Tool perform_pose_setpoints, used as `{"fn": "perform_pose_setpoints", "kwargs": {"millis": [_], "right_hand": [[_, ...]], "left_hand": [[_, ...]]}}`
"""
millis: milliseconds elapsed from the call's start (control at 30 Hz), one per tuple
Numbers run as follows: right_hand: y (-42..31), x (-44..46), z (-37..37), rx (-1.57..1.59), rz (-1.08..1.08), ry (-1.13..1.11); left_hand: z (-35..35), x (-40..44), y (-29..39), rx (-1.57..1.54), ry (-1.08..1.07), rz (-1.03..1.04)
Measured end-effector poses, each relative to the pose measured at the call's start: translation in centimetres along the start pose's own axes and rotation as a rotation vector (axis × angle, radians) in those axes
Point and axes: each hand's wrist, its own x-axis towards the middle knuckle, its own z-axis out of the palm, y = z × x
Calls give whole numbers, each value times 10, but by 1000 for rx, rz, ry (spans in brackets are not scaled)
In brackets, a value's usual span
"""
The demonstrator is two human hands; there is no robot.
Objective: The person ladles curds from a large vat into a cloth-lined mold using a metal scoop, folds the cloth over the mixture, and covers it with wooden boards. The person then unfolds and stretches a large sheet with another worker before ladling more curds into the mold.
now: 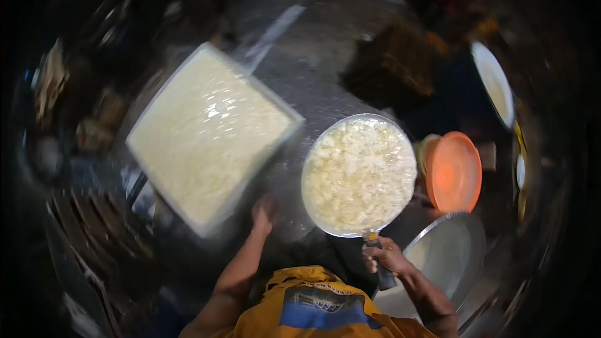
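Observation:
My right hand (386,255) is wrapped round the dark handle of a large round pan (360,175). Wet, white, lumpy stuff that looks like curds fills the pan almost to its rim. Off to the left of it, my left hand (264,213) hangs over the floor, touching nothing I can see; motion smears its fingers. Closest to that hand is a big square frame or tray (285,131), set at a slant and full of a pale, shiny, wet mass.
Right of the pan stands an orange plastic bowl (453,172). Below that, a wide metal basin (460,244) sits beside my right forearm. At the upper right are a pale-topped round container (494,84) and a brown crate (397,56). Dark slats (94,225) lie at lower left.

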Motion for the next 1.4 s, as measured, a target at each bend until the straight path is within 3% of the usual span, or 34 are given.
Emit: {"fn": "perform_pose_setpoints", "kwargs": {"millis": [67,167,200,267,333,400,467,600,667,767,833,867,933,1033,1133,1167,1233,1300,1367,1400], "right_hand": [[-25,6,-47,-118,-5,-121],[-34,10,-102,-261,-20,-188],[-63,12,-93,-318,38,-113],[-92,117,44,-361,129,-54],[-78,163,89,-458,140,-41],[-80,201,97,-527,164,-86],[-65,254,116,-585,153,-124],[-75,281,122,-643,205,-104],[-94,279,134,-685,244,-63],[-111,277,136,-752,277,24],[-118,276,125,-715,291,27],[-125,276,118,-736,231,41],[-134,266,108,-736,78,78],[-134,247,93,-1002,-530,527],[-163,192,98,-882,-979,916],[-173,164,89,-677,-1000,887],[-182,106,64,-268,-1049,825],[-180,36,26,15,-1133,771],[-153,-30,-37,156,-1189,784],[-132,-59,-69,305,-1233,766]], "left_hand": [[40,-26,-51,-355,61,-44],[113,-76,-151,-790,-211,90],[128,-40,-233,-667,-196,113],[90,7,-178,-590,-28,-63],[66,6,-176,-648,-219,-211],[104,-36,-72,-752,-165,-437],[75,-3,-75,-582,-206,-304],[71,18,-90,-781,-300,-250],[68,13,-115,-300,-229,105],[49,47,-149,-582,-216,-171],[43,52,-157,-585,-159,-143],[45,47,-147,-617,-120,-139],[73,5,-46,-771,-15,-168],[54,27,-78,-724,-58,-145],[54,25,-65,-608,12,-64],[54,29,-67,-578,29,-46],[39,42,-69,-606,-185,-40],[67,14,-39,-641,-19,-96],[75,11,-32,-527,-74,-67],[87,10,-30,-509,-43,-189]]}}
